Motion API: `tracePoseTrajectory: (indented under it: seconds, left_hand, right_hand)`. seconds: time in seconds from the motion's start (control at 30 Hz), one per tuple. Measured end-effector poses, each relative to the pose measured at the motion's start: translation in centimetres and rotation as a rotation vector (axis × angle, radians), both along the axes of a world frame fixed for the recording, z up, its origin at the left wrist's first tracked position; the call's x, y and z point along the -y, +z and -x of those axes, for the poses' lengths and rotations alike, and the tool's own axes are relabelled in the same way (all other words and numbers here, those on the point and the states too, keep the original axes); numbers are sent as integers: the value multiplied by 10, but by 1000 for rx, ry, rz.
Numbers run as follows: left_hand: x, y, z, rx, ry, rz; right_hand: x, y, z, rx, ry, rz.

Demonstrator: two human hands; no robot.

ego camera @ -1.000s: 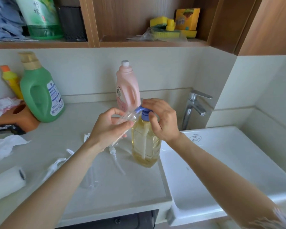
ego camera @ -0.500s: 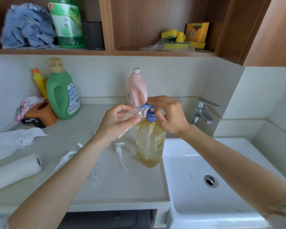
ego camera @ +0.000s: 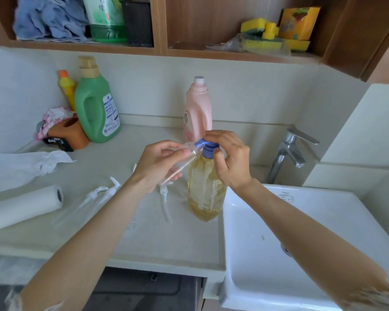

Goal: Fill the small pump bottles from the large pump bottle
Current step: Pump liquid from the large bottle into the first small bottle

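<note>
Centre frame: left hand (ego camera: pixel 160 163) grips a tilted small clear bottle (ego camera: pixel 184 157), mouth at the blue spout; right hand (ego camera: pixel 230 159) curls over the large yellow pump bottle (ego camera: pixel 206 189) on the surface (ego camera: pixel 166 239). Labels unreadable.

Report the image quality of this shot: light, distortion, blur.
Head view: soft daylight, no harsh glare, only faint shadows on the counter; wide-angle bending curves the shelf and sink edges; forearms smear at the bottom corners; the clear small bottle in the left hand is hard to outline.
</note>
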State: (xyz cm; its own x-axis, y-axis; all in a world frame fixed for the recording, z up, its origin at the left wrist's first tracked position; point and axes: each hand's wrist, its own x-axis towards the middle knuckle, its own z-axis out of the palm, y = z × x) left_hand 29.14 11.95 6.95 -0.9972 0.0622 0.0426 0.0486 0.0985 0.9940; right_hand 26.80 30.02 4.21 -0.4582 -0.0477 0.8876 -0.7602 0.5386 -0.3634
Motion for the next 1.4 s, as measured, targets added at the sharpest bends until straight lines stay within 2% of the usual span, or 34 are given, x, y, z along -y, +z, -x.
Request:
tracePoseTrajectory:
  seconds: [0.13, 0.37, 0.53, 0.87, 1.17, 1.4]
  left_hand:
    - [0, 6, -6, 76, -45, -63]
    - [-4, 13, -17, 201, -150, -358]
    - [-3, 10, -16, 294, -237, -424]
    - [-5, -2, -12, 456, -293, -440]
    - [-4, -1, -10, 431, -328, -408]
    - [0, -7, -3, 431, -364, -444]
  right_hand:
    - [-4, 11, -6, 35, 23, -56]
    - [-10, 32, -6, 86, 22, -115]
    - [-2, 21, -3, 49, 14, 4]
    - [8, -11, -3, 24, 28, 87]
    - [-4, 22, -6, 119, 30, 1]
    - [3, 12, -2, 41, -4, 75]
